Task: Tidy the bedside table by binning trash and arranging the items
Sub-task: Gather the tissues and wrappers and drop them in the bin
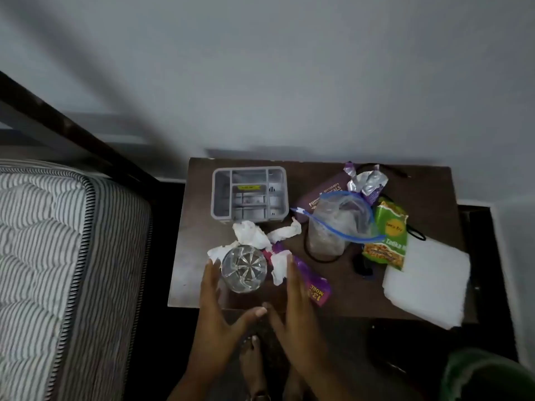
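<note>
Grip: your left hand (215, 308) and right hand (295, 308) are both spread flat, fingers straight, thumbs nearly meeting at the table's near edge; neither has hold of anything.
Glass: the clear glass (243, 269) stands upright at the front-left of the bedside table (197, 227), between your two hands; you look straight down its mouth, so its long axis runs vertical.
Key relation: the glass lies just ahead of your thumbs, inside the gap between your palms; your left fingertips sit just beside its left wall; your right fingers are farther off, over a tissue and the purple wrapper (314, 286); I judge the left hand the nearer for a lift.
Trash: crumpled tissues (252, 234) crowd the glass on its far and right sides; a silver wrapper (366, 180) lies at the back right; a green snack packet (388, 235) lies beside the zip bag (338, 224).
Keepers: the grey organiser (249, 195) stands just behind the tissues; its compartments look bare.
Hard to tell: whether either hand touches the glass; whether a tissue is pinned under it; whether it holds water; your fingers are blurred; no bin is plainly in view; a green shape (486, 377) at the bottom right is cut off, so you cannot take it for one.
</note>
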### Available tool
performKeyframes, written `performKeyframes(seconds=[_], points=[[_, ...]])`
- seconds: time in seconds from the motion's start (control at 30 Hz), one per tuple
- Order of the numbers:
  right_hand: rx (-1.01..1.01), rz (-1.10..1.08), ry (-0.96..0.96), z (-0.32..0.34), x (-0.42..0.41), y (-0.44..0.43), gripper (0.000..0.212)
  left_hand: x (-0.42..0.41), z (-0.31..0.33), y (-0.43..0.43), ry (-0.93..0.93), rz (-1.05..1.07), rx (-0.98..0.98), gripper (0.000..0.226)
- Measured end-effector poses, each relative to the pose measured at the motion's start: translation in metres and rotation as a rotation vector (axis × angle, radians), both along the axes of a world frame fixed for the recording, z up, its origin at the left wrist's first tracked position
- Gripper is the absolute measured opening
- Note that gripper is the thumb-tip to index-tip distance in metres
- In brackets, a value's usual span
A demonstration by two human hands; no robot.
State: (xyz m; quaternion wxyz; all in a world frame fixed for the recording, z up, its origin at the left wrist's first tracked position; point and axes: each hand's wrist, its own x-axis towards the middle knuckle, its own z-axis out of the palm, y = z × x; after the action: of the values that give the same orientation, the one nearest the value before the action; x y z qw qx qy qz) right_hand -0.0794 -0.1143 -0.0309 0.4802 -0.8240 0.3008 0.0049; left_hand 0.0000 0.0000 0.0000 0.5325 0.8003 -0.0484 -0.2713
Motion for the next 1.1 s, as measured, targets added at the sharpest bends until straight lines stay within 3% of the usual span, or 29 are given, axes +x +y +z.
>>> performKeyframes(seconds=[0.13, 0.3, 0.43, 0.53, 0.63, 0.77, 0.87, 0.93, 1.03, 1.1], points=[[0.237, -0.067, -0.094, -0.01, 0.02, 0.014, 0.082, 0.004, -0.012, -0.016, -0.006, 0.023, -0.077, 0.098], [0.174, -0.129, -0.114, -0.013, 0.021, 0.022, 0.071, 0.006, -0.017, -0.018, -0.023, 0.104, -0.118, 0.073], [0.288, -0.111, -0.077, -0.006, 0.014, 0.036, 0.069, 0.0, -0.022, 0.004, 0.005, 0.133, -0.057, 0.067], [0.21, -0.023, -0.065, -0.01, 0.018, 0.05, 0.07, 0.0, -0.024, 0.02, -0.023, 0.196, -0.026, 0.07], [0.271, 0.053, -0.076, -0.018, 0.034, 0.06, 0.068, 0.01, -0.024, 0.032, -0.073, 0.287, -0.037, 0.073], [0.135, 0.117, -0.096, -0.02, 0.053, 0.059, 0.065, 0.031, -0.022, 0.042, -0.107, 0.246, -0.061, 0.07], [-0.103, 0.14, -0.115, -0.025, 0.066, 0.045, 0.059, 0.033, -0.026, 0.044, -0.065, 0.207, -0.067, 0.08], [-0.267, 0.227, -0.091, -0.031, 0.078, 0.032, 0.067, 0.022, -0.032, 0.045, 0.008, 0.298, -0.096, 0.084], [-0.448, 0.377, -0.039, -0.038, 0.098, 0.02, 0.085, -0.009, -0.032, 0.035, 0.063, 0.547, -0.045, 0.06], [-0.471, 0.397, -0.038, -0.04, 0.107, 0.019, 0.074, -0.034, -0.027, 0.02, 0.063, 0.58, 0.017, 0.04]])
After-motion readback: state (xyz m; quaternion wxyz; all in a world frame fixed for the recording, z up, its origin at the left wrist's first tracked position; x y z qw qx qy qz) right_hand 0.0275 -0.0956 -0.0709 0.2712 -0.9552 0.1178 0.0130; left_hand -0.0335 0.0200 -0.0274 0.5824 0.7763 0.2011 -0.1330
